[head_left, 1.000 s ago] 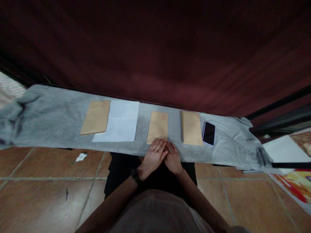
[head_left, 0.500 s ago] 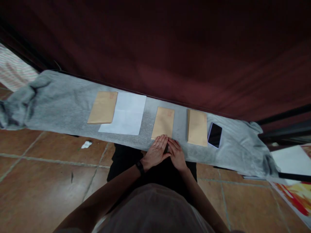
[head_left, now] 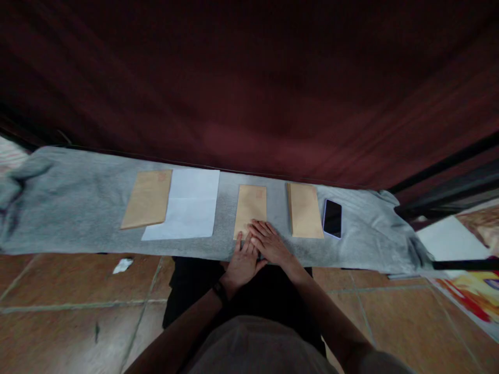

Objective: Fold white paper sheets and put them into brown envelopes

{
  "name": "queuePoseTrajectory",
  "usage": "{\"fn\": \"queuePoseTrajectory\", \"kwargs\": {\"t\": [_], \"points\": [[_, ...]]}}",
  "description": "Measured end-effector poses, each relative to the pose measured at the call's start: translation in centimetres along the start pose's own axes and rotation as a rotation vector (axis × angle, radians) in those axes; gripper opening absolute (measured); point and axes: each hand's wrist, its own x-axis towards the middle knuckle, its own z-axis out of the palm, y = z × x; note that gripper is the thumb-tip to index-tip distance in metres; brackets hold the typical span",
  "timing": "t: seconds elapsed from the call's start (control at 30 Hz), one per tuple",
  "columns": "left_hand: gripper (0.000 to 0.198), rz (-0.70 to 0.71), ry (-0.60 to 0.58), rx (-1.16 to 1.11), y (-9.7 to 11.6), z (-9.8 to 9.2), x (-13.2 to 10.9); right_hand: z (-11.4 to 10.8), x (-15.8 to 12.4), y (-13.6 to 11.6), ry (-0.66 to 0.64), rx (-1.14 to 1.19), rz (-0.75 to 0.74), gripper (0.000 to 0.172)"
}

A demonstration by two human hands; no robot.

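Observation:
A single brown envelope (head_left: pixel 250 203) with a faint red mark lies in front of me on a grey cloth. My left hand (head_left: pixel 242 262) rests on its near edge, fingers spread. Over the same near edge lies my right hand (head_left: pixel 270 242), flat with its fingers stretched out, its fingertips meeting or overlapping those of my left hand. Neither hand grips anything. To the right is a stack of brown envelopes (head_left: pixel 307 210). Further left, another brown envelope (head_left: pixel 147 200) partly covers a creased white sheet (head_left: pixel 194 202).
A phone (head_left: pixel 332 218) lies right of the stack. The grey cloth (head_left: pixel 86 202) covers a long narrow surface, with a dark red curtain (head_left: pixel 249 104) behind it. A crumpled white scrap (head_left: pixel 122 265) is on the tiled floor. Papers show at the far right.
The view has shifted. My left fingers have spread apart and slid a little left on the envelope; my right hand has moved further forward onto the envelope, over the left fingertips.

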Motion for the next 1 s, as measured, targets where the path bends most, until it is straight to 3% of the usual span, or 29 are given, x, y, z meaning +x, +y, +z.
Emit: {"fn": "queuePoseTrajectory", "kwargs": {"t": [0.3,0.63,0.8,1.0], "points": [[0.077,0.041,0.042,0.041,-0.7,0.3,0.2,0.6,5.5,4.1,-0.045,-0.099,0.023,0.05],[0.082,0.047,0.105,0.078,-0.6,-0.2,0.0,0.6,10.8,6.1,0.122,-0.192,0.217,0.052],[0.085,0.054,0.123,0.101,-0.7,0.2,-0.3,1.5,10.5,5.5,0.127,-0.166,0.231,0.056],[0.086,0.059,0.124,0.106,-0.9,0.8,-0.3,2.3,7.5,4.8,0.071,-0.116,0.169,0.06]]}}
